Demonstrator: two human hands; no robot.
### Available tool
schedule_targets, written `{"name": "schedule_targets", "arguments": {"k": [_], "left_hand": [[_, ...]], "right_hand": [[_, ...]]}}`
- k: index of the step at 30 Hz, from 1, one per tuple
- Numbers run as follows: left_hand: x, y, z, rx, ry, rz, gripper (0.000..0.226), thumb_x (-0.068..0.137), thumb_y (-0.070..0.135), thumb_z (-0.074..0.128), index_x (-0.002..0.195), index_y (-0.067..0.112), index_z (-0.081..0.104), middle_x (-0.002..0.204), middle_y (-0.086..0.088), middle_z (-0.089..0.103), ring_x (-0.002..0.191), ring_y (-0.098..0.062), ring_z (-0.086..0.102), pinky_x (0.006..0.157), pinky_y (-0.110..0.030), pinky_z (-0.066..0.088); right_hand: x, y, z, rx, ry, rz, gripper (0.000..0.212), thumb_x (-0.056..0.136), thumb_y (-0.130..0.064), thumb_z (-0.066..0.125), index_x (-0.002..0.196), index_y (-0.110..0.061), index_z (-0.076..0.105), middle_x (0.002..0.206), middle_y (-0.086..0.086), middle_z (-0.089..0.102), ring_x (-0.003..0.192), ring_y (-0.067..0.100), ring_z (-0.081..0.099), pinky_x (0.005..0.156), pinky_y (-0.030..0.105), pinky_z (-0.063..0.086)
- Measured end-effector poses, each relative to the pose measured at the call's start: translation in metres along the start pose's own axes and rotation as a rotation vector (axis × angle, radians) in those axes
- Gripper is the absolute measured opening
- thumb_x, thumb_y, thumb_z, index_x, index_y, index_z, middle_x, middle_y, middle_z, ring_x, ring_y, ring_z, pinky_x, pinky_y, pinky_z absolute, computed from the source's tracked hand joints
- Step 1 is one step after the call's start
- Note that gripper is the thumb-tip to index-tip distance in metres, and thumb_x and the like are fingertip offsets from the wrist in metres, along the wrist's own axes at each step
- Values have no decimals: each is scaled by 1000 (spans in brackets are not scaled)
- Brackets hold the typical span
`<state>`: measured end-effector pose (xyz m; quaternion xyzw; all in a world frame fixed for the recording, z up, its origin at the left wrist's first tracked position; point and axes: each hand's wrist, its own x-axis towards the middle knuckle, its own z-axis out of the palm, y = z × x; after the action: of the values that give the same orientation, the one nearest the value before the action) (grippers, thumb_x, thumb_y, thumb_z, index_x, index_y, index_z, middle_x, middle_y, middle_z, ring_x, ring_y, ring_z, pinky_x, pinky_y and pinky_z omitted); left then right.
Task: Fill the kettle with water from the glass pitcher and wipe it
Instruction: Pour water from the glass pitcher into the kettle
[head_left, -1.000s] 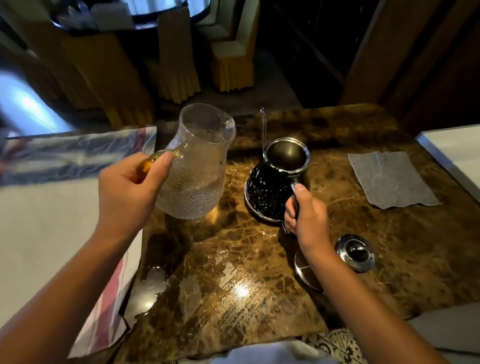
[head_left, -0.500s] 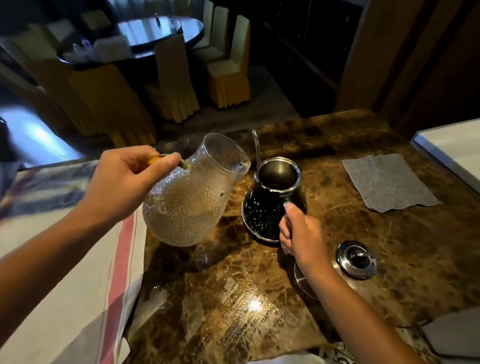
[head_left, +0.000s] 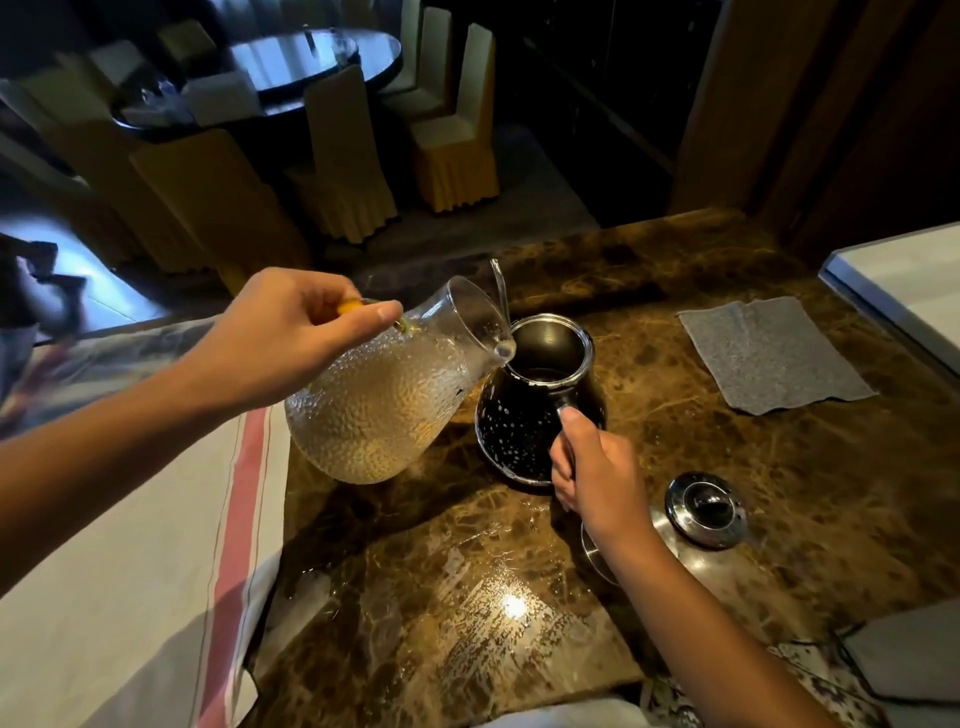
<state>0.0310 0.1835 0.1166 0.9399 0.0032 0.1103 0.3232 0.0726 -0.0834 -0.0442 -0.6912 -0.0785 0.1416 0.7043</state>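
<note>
Left hand (head_left: 291, 338) closed around the handle of the glass pitcher (head_left: 384, 410), thumb pressed along the top. Pitcher lifted off the marble counter (head_left: 467, 613), tipped toward three o'clock, spout resting over the nine o'clock edge of the kettle's open mouth. Water pooled in the lower belly of the textured glass; no stream clearly visible at the lip.

Kettle (head_left: 524, 431) upright on the counter near the middle of the view, dark body speckled with droplets, thin gooseneck spout rising at twelve o'clock behind the rim. Right hand (head_left: 597, 478) wrapped tight on the kettle's handle at its five o'clock side, thumb on top of the handle, fingers curled out of sight beneath.

Kettle lid (head_left: 705, 510) lying apart on the counter at four o'clock from the kettle, knob up. Round metal base (head_left: 602, 551) partly hidden under the right wrist. Grey cloth (head_left: 769, 356) spread flat at two o'clock, well apart from the kettle. White cloth with red stripe (head_left: 228, 545) covering the surface at nine o'clock, just beside the pitcher's base.
</note>
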Motion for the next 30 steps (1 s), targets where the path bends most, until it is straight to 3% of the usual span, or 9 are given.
{"name": "schedule_targets", "arguments": {"k": [12,18,24,28,30], "left_hand": [[14,4,1,38,-142,3,56,83,62,60,72,8,65,54,-1,50,46,-7,48,46,-14,40],[25,1,-11,23,-473,-107,59,85,67,54,75,9,60,53,4,47,46,-12,47,48,-25,43],[34,9,-16,27,-574,-162,60,85,70,50,74,11,59,54,-1,44,46,-19,43,48,-28,43],[47,19,-21,73,-658,-213,73,85,70,48,87,-2,60,57,-4,42,47,-18,41,47,-25,42],[55,24,-25,51,-712,-238,68,87,68,49,79,0,52,62,-10,38,51,-21,35,50,-33,38]], "right_hand": [[0,-2,0,8,8,-20,74,87,-64,48,55,2,36,49,8,34,44,15,33,47,28,27],[0,-2,0,-10,7,-25,75,89,-64,46,56,3,35,51,13,34,45,19,31,48,31,26],[0,0,-1,0,1,3,68,88,-65,48,52,-9,40,46,4,34,42,16,31,48,30,25],[1,2,-2,-7,11,2,64,88,-66,48,51,-14,44,46,3,35,43,16,33,47,29,27],[1,2,-1,-14,10,-2,63,89,-66,47,51,-16,43,46,3,35,43,16,34,47,29,27]]}}
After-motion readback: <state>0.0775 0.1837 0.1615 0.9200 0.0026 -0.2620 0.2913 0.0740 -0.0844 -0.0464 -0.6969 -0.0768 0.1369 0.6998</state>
